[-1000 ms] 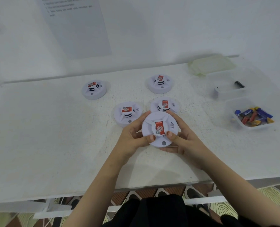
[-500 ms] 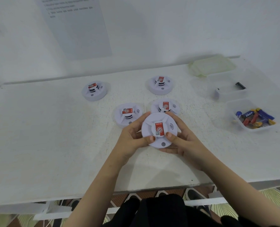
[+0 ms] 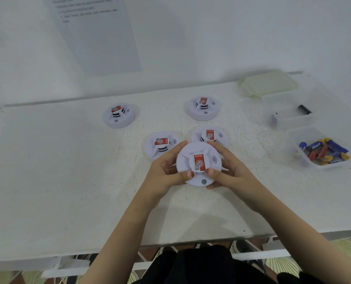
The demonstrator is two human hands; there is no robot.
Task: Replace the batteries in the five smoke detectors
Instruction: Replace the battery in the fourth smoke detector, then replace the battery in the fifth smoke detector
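Observation:
A white round smoke detector (image 3: 199,162) with a red label sits lifted just above the table, face up. My left hand (image 3: 166,173) grips its left rim, thumb on the front edge. My right hand (image 3: 230,171) grips its right rim, thumb beside the label. Several more detectors of the same kind lie on the white table (image 3: 68,181): one just left behind the held one (image 3: 162,144), one right behind it (image 3: 210,135), one at the far left (image 3: 118,115), one at the far middle (image 3: 203,107).
A clear tub (image 3: 322,152) of coloured batteries stands at the right. Behind it is a second clear tub (image 3: 289,113) holding a black battery (image 3: 304,109). Green lids (image 3: 269,84) lie by the wall. A printed sheet (image 3: 96,33) hangs on the wall.
Both hands keep the same hold on the detector. It has barely shifted; the view moved slightly.

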